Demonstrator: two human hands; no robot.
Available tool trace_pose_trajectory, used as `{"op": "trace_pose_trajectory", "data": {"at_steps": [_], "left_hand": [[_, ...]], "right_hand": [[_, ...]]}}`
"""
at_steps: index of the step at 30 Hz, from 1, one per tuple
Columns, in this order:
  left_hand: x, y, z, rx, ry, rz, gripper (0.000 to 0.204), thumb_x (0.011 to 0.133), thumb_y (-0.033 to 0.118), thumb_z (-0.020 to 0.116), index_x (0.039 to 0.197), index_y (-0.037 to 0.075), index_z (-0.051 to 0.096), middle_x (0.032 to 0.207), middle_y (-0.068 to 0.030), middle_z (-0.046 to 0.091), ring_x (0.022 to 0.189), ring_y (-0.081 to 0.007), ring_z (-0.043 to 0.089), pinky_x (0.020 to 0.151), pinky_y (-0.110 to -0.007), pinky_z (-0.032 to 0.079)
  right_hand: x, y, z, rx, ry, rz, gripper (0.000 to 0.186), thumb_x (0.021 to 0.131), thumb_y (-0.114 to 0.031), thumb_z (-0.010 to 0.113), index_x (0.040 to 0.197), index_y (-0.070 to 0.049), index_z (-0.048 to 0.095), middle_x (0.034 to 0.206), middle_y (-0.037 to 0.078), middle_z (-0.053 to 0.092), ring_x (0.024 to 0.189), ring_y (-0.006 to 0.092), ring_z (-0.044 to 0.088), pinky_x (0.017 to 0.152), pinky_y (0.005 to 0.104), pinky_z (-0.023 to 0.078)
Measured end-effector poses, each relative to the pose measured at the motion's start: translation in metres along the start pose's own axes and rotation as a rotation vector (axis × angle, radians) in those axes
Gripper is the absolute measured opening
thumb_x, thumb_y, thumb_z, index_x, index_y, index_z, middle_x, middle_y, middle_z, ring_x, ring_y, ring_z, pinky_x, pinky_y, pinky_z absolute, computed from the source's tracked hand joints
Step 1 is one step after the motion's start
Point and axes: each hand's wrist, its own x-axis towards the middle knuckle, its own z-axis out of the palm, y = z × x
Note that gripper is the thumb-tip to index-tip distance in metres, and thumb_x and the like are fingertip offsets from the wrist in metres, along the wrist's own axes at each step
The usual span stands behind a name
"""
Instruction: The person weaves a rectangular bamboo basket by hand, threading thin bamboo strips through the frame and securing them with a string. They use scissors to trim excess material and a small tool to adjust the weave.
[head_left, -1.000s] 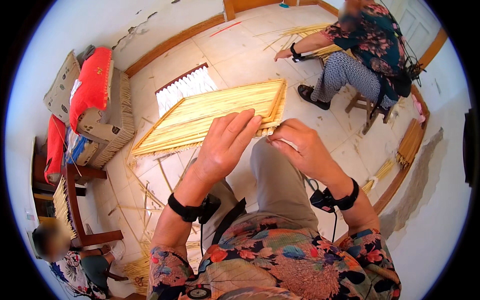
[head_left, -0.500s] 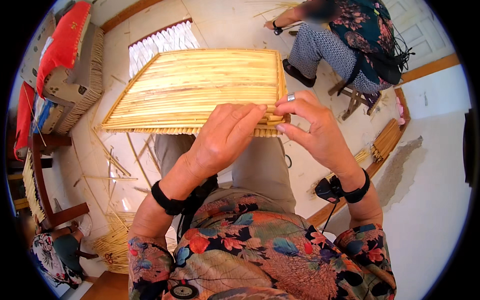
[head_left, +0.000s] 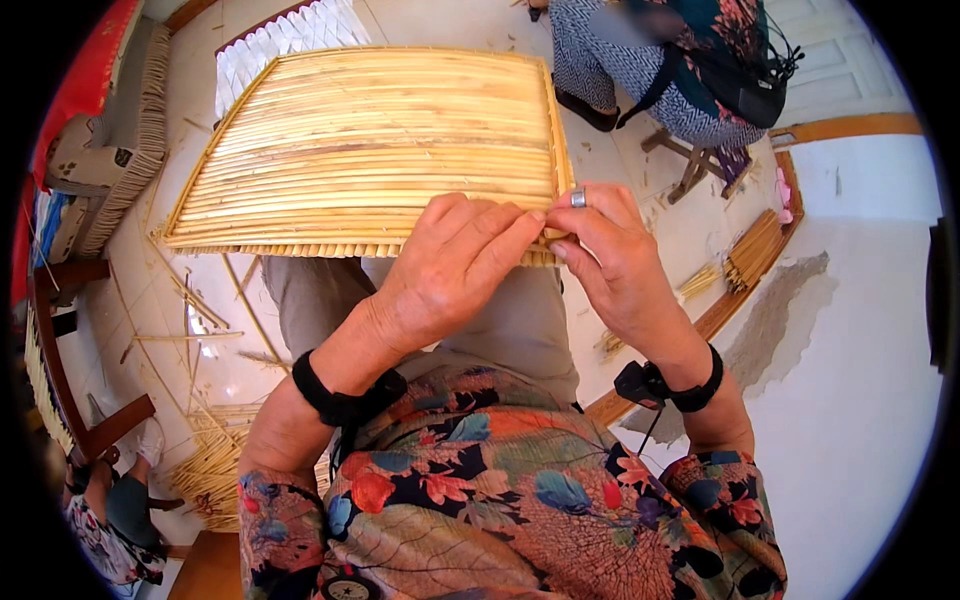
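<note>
A flat panel of yellow reed stalks (head_left: 380, 140), laid side by side inside a rim, rests across my lap. It is wide, with a slanting left side and a row of cut stalk ends along its near edge. My left hand (head_left: 455, 255) lies over the near edge towards the right, its fingers together and pressing on the stalks. At the near right corner my right hand (head_left: 607, 240), a ring on one finger, pinches the reeds of the rim between thumb and forefinger. The fingertips of both hands almost meet there and hide what lies between them.
A seated person (head_left: 690, 70) on a wooden stool is at the far right, another person (head_left: 120, 500) at the lower left. Bundled stalks (head_left: 752, 250) lie along the right wall. Loose stalks (head_left: 210, 470) cover the floor at left, near a cushioned seat (head_left: 125, 150).
In my view, the panel has shifted up and left. My right thumb and forefinger, apart before with stalk ends showing between them, have closed in on the corner.
</note>
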Motion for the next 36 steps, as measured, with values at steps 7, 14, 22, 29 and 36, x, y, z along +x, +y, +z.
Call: {"op": "trace_pose_trajectory", "data": {"at_steps": [7,14,22,29,36], "left_hand": [[0.004,-0.003,0.005,0.009,-0.019,-0.008,0.045,0.068,-0.001,0.066,0.112,-0.004,0.060,0.103,-0.0145,0.063,0.089,-0.0284,0.061,0.078,-0.039,0.048],[0.004,-0.008,0.008,0.012,-0.050,-0.025,0.041,0.069,0.003,0.065,0.109,-0.005,0.061,0.103,-0.0152,0.062,0.092,-0.0289,0.061,0.079,-0.039,0.048],[0.003,-0.019,0.007,0.027,-0.062,0.065,0.041,0.071,-0.001,0.068,0.111,-0.005,0.060,0.107,-0.0159,0.061,0.092,-0.0294,0.061,0.078,-0.041,0.049],[0.002,-0.020,0.008,0.086,-0.099,0.081,0.041,0.073,0.000,0.068,0.113,-0.003,0.062,0.111,-0.0158,0.061,0.099,-0.0289,0.060,0.083,-0.042,0.048],[0.003,-0.023,0.008,0.129,-0.141,0.104,0.042,0.072,0.000,0.069,0.114,-0.002,0.064,0.112,-0.0142,0.061,0.099,-0.0275,0.060,0.084,-0.042,0.048]], "right_hand": [[0.003,0.003,0.006,0.007,0.054,0.020,0.025,0.076,0.008,0.065,0.098,-0.001,0.057,0.100,0.013,0.052,0.099,0.0344,0.047,0.086,0.0398,0.042],[0.012,0.003,0.010,0.024,0.008,0.140,0.021,0.076,0.009,0.061,0.093,-0.003,0.056,0.094,0.014,0.049,0.096,0.0349,0.045,0.082,0.0399,0.042],[0.021,0.003,0.017,0.047,0.063,0.201,0.023,0.074,0.008,0.064,0.092,-0.005,0.058,0.095,0.013,0.051,0.097,0.0350,0.047,0.082,0.0390,0.044],[0.018,0.015,0.020,0.210,0.110,0.266,0.025,0.074,0.007,0.067,0.094,-0.006,0.059,0.094,0.012,0.052,0.096,0.0322,0.049,0.080,0.0373,0.046],[0.005,0.035,0.022,0.504,0.177,0.260,0.031,0.078,0.007,0.067,0.106,-0.005,0.061,0.101,0.009,0.055,0.090,0.0202,0.058,0.077,0.0292,0.051]]}}
